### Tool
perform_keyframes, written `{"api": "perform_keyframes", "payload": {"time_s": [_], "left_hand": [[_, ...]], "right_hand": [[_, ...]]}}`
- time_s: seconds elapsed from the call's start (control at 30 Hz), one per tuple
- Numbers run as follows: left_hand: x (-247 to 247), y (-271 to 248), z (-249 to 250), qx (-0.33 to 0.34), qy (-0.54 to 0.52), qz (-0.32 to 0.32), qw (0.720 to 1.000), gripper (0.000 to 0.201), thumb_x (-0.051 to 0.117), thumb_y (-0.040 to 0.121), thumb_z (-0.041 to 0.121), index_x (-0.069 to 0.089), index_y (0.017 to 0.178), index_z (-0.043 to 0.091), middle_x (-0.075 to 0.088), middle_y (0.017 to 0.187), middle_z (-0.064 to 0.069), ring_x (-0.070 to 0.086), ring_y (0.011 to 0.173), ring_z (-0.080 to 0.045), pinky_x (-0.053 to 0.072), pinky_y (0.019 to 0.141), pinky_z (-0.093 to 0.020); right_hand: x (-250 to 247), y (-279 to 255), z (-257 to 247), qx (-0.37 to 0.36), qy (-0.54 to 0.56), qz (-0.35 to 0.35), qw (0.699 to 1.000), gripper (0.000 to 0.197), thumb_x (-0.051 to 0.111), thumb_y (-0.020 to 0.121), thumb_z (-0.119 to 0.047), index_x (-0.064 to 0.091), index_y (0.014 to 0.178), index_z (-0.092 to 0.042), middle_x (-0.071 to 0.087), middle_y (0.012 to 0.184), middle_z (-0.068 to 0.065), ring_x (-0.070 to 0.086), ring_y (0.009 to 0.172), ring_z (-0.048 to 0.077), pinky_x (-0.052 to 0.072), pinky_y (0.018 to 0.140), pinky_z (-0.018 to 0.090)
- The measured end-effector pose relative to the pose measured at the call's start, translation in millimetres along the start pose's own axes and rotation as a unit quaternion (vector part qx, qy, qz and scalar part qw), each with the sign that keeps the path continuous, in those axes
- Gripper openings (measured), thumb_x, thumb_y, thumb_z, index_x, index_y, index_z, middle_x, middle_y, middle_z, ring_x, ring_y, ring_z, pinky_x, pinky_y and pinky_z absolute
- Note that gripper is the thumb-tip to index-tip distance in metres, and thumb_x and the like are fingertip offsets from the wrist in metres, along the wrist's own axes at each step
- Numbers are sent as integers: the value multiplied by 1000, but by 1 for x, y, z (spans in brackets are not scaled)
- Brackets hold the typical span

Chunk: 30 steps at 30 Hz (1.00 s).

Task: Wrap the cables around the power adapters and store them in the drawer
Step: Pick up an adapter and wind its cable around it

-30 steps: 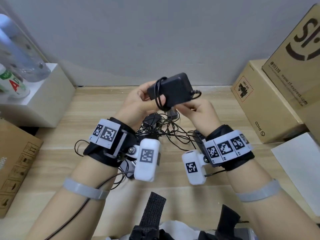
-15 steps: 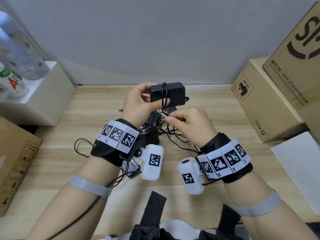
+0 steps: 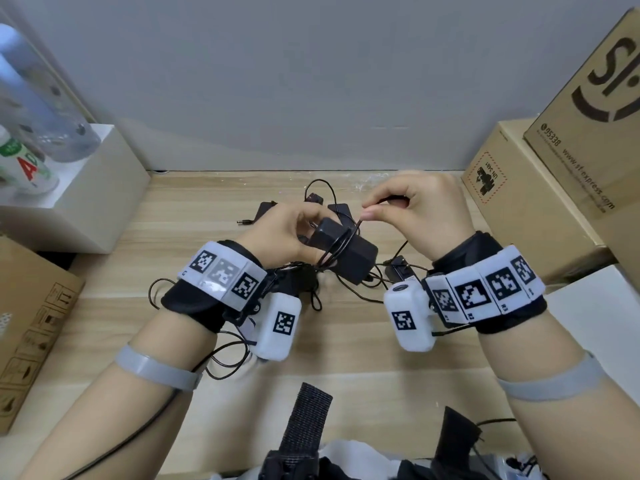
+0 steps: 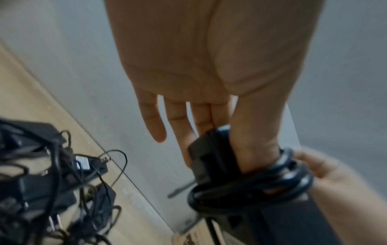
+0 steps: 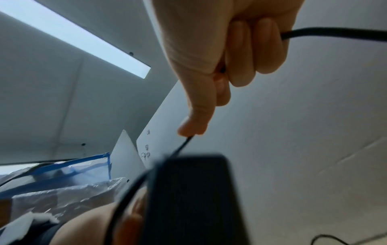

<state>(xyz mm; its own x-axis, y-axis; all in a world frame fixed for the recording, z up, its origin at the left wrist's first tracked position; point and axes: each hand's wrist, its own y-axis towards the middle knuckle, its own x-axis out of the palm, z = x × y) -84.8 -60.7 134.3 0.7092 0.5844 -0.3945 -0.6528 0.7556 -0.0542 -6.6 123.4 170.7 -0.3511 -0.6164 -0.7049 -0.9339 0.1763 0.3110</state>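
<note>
A black power adapter [image 3: 349, 252] is held above the wooden table, with several turns of its thin black cable [image 3: 337, 249] looped round its middle. My left hand [image 3: 287, 233] grips the adapter's far end between thumb and fingers; in the left wrist view the thumb lies on the adapter [image 4: 217, 159] beside the cable coils [image 4: 251, 190]. My right hand [image 3: 408, 209] sits up and to the right, pinching the free cable [image 5: 182, 145] between thumb and forefinger, the rest of it running through the fist. More black adapters with tangled cables [image 3: 311, 206] lie on the table behind and under the hands.
Cardboard boxes [image 3: 519, 202] stand stacked at the right, and another [image 3: 31, 323] at the left edge. A white box [image 3: 86, 202] carrying bottles [image 3: 41, 109] sits at the back left. A grey wall closes the back. No drawer is in view.
The adapter has come down and tilted, its near end now pointing right. My right hand rose from under it to its upper right, pulling the cable up over it.
</note>
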Motion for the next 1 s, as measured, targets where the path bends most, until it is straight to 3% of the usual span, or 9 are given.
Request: {"api": "perform_keyframes", "payload": {"time_s": [0.17, 0.3, 0.37, 0.43, 0.5, 0.57, 0.7, 0.83, 1.0], "left_hand": [[-8, -4, 3, 36, -183, -42, 982, 53, 87, 44, 26, 64, 92, 24, 71, 86, 10, 65, 84, -5, 50, 74, -17], [-2, -1, 6, 79, -291, 15, 953, 68, 88, 48, 40, 56, 102, 13, 70, 90, 7, 65, 83, -8, 56, 67, -24], [2, 2, 8, 86, -328, 50, 939, 70, 88, 50, 36, 54, 105, 11, 70, 91, 7, 65, 85, -7, 56, 67, -24], [5, 5, 8, 91, -321, 94, 938, 63, 88, 50, 26, 56, 103, 14, 70, 89, 9, 64, 84, -5, 54, 72, -22], [7, 6, 10, 86, -298, 126, 942, 51, 79, 52, 15, 56, 98, 17, 69, 85, 11, 63, 81, -4, 52, 72, -20], [9, 7, 12, 80, -274, 150, 947, 47, 77, 54, 9, 56, 95, 18, 68, 81, 14, 61, 78, -2, 51, 71, -18], [11, 6, 15, 62, -231, 202, 950, 46, 80, 54, 19, 57, 93, 23, 63, 82, 10, 56, 75, -13, 51, 69, -26], [8, 9, 14, 46, -153, 251, 955, 43, 80, 63, -2, 55, 87, 25, 60, 79, 9, 53, 61, 2, 48, 60, -16], [0, 5, 3, 16, -51, 196, 979, 48, 81, 60, -3, 58, 83, 31, 63, 81, 10, 57, 67, -3, 47, 61, -17]], "right_hand": [[5, -2, 15, 62, 105, -16, 992, 11, 68, 80, -18, 72, 79, -28, 64, 69, -20, 59, 69, -12, 44, 68, 6], [19, -9, 18, 104, 111, -52, 987, 25, 63, 84, -11, 73, 66, -24, 57, 46, -24, 49, 51, -10, 35, 53, 7], [28, -12, 18, 122, 114, -72, 983, 36, 62, 84, -21, 64, 49, -30, 58, 46, -7, 41, 48, -3, 32, 53, 18], [37, -16, 13, 109, 117, -91, 983, 38, 55, 82, -42, 62, 58, -13, 59, 64, 21, 43, 60, 14, 32, 61, 28], [42, -19, 9, 94, 116, -94, 984, 41, 53, 83, -41, 59, 68, -3, 57, 72, 28, 47, 64, 25, 35, 64, 32], [44, -20, 7, 86, 94, -109, 986, 35, 56, 89, -30, 59, 69, -1, 57, 68, 24, 51, 69, 33, 37, 64, 32], [42, -24, 5, 80, 77, -145, 983, 40, 55, 90, -34, 60, 59, -9, 41, 52, 9, 38, 55, 17, 30, 58, 28], [36, -27, -3, 37, 26, -141, 989, 18, 59, 88, -32, 74, 86, -23, 70, 72, -4, 60, 70, 13, 49, 69, 32], [19, -23, -10, -3, 8, -72, 997, 11, 69, 78, -30, 75, 82, -23, 69, 76, -9, 62, 73, 14, 51, 70, 39]]}}
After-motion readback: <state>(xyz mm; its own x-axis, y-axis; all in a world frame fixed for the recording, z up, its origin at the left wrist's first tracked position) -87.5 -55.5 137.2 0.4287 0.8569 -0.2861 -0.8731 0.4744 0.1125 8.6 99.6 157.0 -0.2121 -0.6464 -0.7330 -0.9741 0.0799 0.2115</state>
